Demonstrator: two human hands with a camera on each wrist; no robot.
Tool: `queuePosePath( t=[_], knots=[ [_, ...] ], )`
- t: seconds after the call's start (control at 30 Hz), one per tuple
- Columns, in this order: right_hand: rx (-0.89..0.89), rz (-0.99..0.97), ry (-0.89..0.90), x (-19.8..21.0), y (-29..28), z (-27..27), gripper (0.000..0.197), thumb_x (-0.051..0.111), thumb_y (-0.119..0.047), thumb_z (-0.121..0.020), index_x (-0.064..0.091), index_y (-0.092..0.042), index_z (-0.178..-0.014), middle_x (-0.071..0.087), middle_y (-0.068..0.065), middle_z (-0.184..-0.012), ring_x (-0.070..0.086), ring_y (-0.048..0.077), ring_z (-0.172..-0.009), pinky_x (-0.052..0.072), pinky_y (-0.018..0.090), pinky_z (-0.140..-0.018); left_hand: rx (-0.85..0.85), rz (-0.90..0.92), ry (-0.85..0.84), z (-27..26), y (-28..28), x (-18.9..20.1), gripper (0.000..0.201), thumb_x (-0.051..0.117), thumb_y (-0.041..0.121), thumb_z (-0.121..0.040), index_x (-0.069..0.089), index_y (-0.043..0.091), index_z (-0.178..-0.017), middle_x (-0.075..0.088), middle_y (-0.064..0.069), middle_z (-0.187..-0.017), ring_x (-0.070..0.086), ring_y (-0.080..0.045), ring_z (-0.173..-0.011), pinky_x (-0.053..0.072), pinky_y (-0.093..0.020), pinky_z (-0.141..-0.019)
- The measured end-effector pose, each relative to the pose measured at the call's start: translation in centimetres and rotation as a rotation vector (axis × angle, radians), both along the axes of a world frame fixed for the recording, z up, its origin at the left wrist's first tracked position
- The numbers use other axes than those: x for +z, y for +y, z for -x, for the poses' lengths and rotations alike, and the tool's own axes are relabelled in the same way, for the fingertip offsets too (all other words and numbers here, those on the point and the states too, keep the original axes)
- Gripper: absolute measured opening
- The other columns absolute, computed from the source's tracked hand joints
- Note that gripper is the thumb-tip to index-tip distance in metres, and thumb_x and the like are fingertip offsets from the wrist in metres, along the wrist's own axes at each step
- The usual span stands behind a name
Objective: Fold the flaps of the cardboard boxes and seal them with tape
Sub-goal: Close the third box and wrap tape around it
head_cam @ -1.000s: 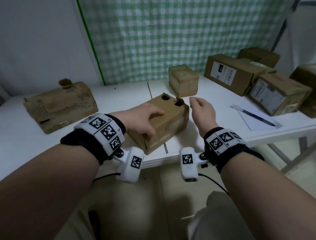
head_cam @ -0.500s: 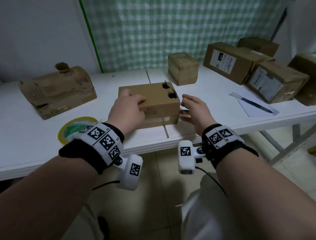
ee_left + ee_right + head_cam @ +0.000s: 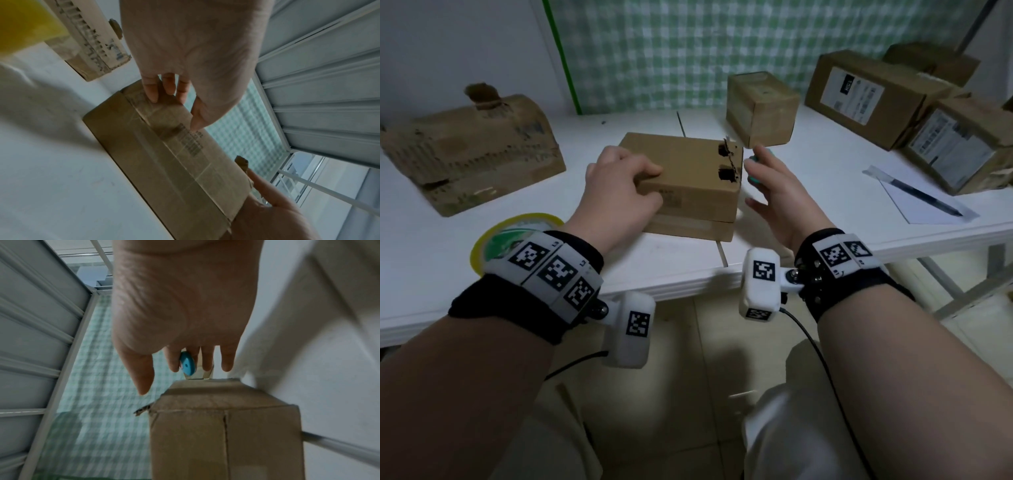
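Observation:
A brown cardboard box [image 3: 688, 164] with two torn holes near its right end lies flat on the white table [image 3: 825, 192]. My left hand [image 3: 635, 185] grips its near-left top edge, fingers curled over the top and thumb on the taped front face [image 3: 164, 154]. My right hand [image 3: 763, 186] stands beside the box's right end with its fingers straight. A small blue object [image 3: 186, 364] shows between those fingers and the box; I cannot tell whether it is held. A yellow-green tape roll [image 3: 510, 236] lies by my left wrist, partly hidden.
A worn, crushed box [image 3: 469, 147] sits at the far left and a small taped box [image 3: 762, 109] behind the centre. Several labelled boxes [image 3: 869, 99] are stacked at the back right. A paper sheet with a pen [image 3: 921, 195] lies at the right. The table's front edge [image 3: 688, 284] is close.
The box, tilted up on the table's edge in my left hand a second ago, now lies flat farther back. My right hand has moved to its right end.

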State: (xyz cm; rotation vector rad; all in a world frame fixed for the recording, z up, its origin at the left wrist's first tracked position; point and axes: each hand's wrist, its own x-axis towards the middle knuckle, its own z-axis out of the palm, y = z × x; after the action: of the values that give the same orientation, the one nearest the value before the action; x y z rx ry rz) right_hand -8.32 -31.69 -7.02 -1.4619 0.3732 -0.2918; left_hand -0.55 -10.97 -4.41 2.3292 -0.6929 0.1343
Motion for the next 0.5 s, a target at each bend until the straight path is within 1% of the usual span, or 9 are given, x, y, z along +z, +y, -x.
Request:
queuePosePath(
  t=[0.07, 0.13, 0.2, 0.3, 0.33, 0.37, 0.4, 0.43, 0.5],
  knots=[
    [0.024, 0.009, -0.006, 0.2, 0.1, -0.2, 0.063, 0.057, -0.037, -0.090, 0.028, -0.032, -0.147, 0.030, -0.008, -0.153, 0.029, 0.007, -0.137, 0.027, 0.037, -0.112, -0.010, 0.010, 0.001, -0.2, 0.2, -0.1, 0.030, 0.065, 0.017, -0.081, 0.063, 0.025, -0.109, 0.039, 0.005, -0.112, 0.042, -0.023, -0.117, 0.033, -0.025, -0.100],
    [0.042, 0.015, -0.017, 0.4, 0.1, -0.4, 0.064, 0.057, -0.037, -0.090, 0.028, -0.032, -0.147, 0.029, -0.008, -0.153, 0.027, 0.007, -0.139, 0.025, 0.037, -0.113, -0.010, 0.026, -0.005, -0.3, 0.3, -0.1, 0.028, 0.065, 0.016, -0.079, 0.063, 0.026, -0.106, 0.040, 0.006, -0.111, 0.044, -0.024, -0.116, 0.035, -0.028, -0.100],
    [0.045, 0.015, -0.027, 0.5, 0.1, -0.6, 0.066, 0.059, -0.040, -0.085, 0.032, -0.033, -0.145, 0.035, -0.009, -0.150, 0.031, 0.007, -0.137, 0.026, 0.037, -0.112, -0.003, 0.046, -0.001, -0.2, 0.5, -0.2, 0.027, 0.066, 0.016, -0.079, 0.063, 0.026, -0.104, 0.042, 0.006, -0.111, 0.044, -0.025, -0.115, 0.036, -0.030, -0.101],
    [0.004, 0.016, -0.043, 0.6, 0.1, -0.8, 0.056, 0.059, -0.036, -0.088, 0.040, -0.030, -0.141, 0.047, -0.009, -0.140, 0.042, 0.008, -0.129, 0.028, 0.039, -0.113, 0.009, 0.066, -0.001, 0.4, 0.6, -0.2, 0.028, 0.065, 0.017, -0.081, 0.062, 0.025, -0.107, 0.044, 0.006, -0.113, 0.046, -0.024, -0.115, 0.036, -0.029, -0.099],
    [-0.015, 0.024, -0.043, 0.5, 0.2, -0.8, 0.054, 0.059, -0.035, -0.089, 0.042, -0.029, -0.140, 0.050, -0.008, -0.137, 0.045, 0.008, -0.126, 0.029, 0.039, -0.112, 0.013, 0.069, 0.007, 0.6, 0.7, -0.2, 0.030, 0.065, 0.019, -0.082, 0.062, 0.023, -0.111, 0.047, 0.005, -0.116, 0.047, -0.022, -0.116, 0.036, -0.027, -0.099],
    [-0.034, 0.045, -0.043, 0.5, 0.2, -0.8, 0.054, 0.061, -0.034, -0.088, 0.044, -0.029, -0.139, 0.051, -0.006, -0.136, 0.047, 0.009, -0.124, 0.031, 0.037, -0.111, 0.014, 0.084, 0.030, 0.8, 0.9, -0.3, 0.034, 0.066, 0.021, -0.083, 0.062, 0.021, -0.117, 0.049, 0.005, -0.124, 0.047, -0.019, -0.118, 0.035, -0.024, -0.099],
    [-0.051, 0.076, -0.047, 0.5, 0.2, -0.8, 0.055, 0.064, -0.034, -0.086, 0.045, -0.028, -0.137, 0.050, -0.005, -0.135, 0.048, 0.010, -0.123, 0.033, 0.035, -0.108, 0.010, 0.113, 0.076, 1.0, 1.1, -0.2, 0.038, 0.066, 0.025, -0.085, 0.060, 0.020, -0.122, 0.047, 0.005, -0.135, 0.047, -0.015, -0.122, 0.033, -0.022, -0.100],
    [-0.065, 0.111, -0.052, 0.5, 0.2, -0.7, 0.056, 0.068, -0.032, -0.084, 0.048, -0.027, -0.136, 0.050, -0.005, -0.133, 0.049, 0.010, -0.123, 0.037, 0.031, -0.104, -0.003, 0.148, 0.134, 1.2, 1.3, -0.1, 0.043, 0.065, 0.031, -0.085, 0.059, 0.022, -0.127, 0.042, 0.006, -0.144, 0.044, -0.012, -0.127, 0.031, -0.022, -0.103],
    [-0.072, 0.170, -0.065, 0.6, 0.4, -0.4, 0.055, 0.074, -0.027, -0.079, 0.053, -0.026, -0.130, 0.052, -0.007, -0.126, 0.051, 0.011, -0.119, 0.043, 0.026, -0.098, -0.046, 0.190, 0.235, 1.5, 1.8, 0.0, 0.055, 0.064, 0.046, -0.083, 0.053, 0.027, -0.134, 0.031, 0.011, -0.152, 0.034, -0.008, -0.135, 0.026, -0.022, -0.106]
  ],
)
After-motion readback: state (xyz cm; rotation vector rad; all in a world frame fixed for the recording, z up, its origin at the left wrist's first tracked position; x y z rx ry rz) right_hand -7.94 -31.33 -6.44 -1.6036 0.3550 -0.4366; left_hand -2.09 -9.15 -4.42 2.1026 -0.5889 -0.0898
